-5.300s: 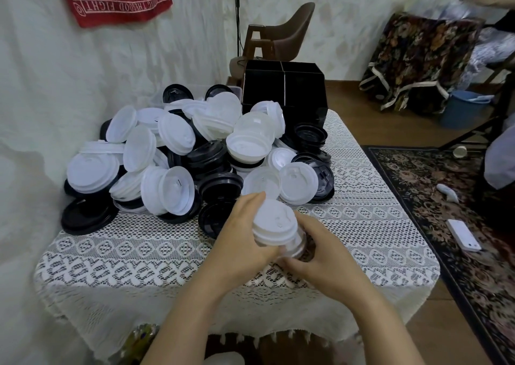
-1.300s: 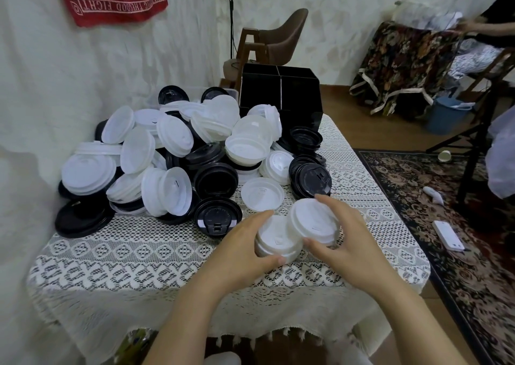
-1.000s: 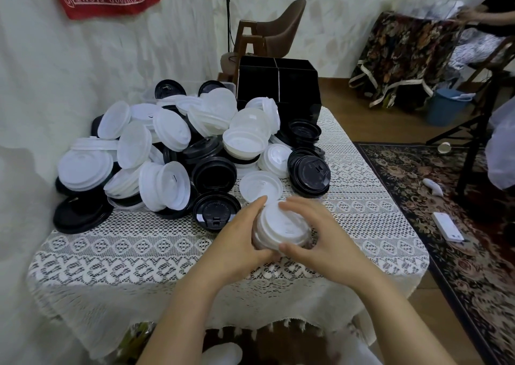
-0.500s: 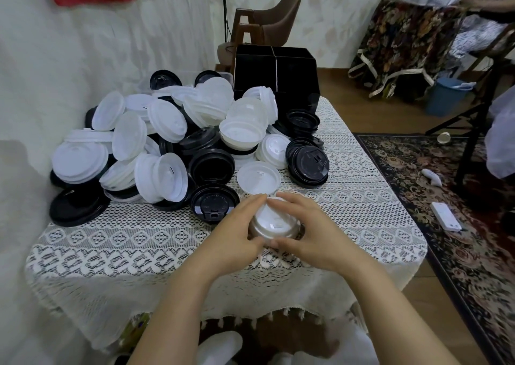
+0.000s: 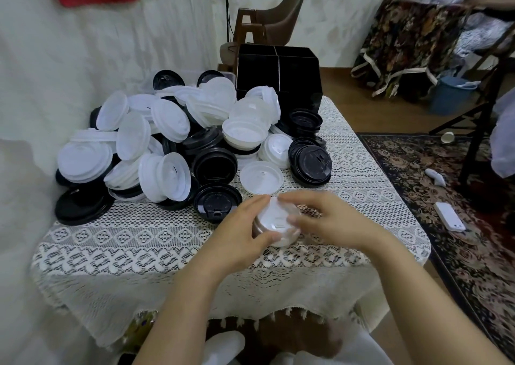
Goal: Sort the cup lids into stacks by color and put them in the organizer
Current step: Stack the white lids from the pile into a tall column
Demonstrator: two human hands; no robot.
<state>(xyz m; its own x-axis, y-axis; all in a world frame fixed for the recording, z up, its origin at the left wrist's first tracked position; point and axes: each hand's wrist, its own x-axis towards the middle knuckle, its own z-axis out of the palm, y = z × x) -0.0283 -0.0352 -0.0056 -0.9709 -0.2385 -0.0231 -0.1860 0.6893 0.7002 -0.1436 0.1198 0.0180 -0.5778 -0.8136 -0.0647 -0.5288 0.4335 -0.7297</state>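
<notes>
Left hand (image 5: 239,233) and right hand (image 5: 331,219) both curl round a short white lid stack (image 5: 276,222) resting on the tablecloth (image 5: 139,242) between them, probably squaring it so the lids nest. Loose white lid (image 5: 261,176) just beyond the hands, mixed pile (image 5: 172,141) past the left hand, black organizer (image 5: 278,71) well beyond both, empty as far as visible.

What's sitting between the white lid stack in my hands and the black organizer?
In the head view, a single flat white lid lies just beyond the white lid stack, then the mixed lid pile runs up to the organizer.
</notes>
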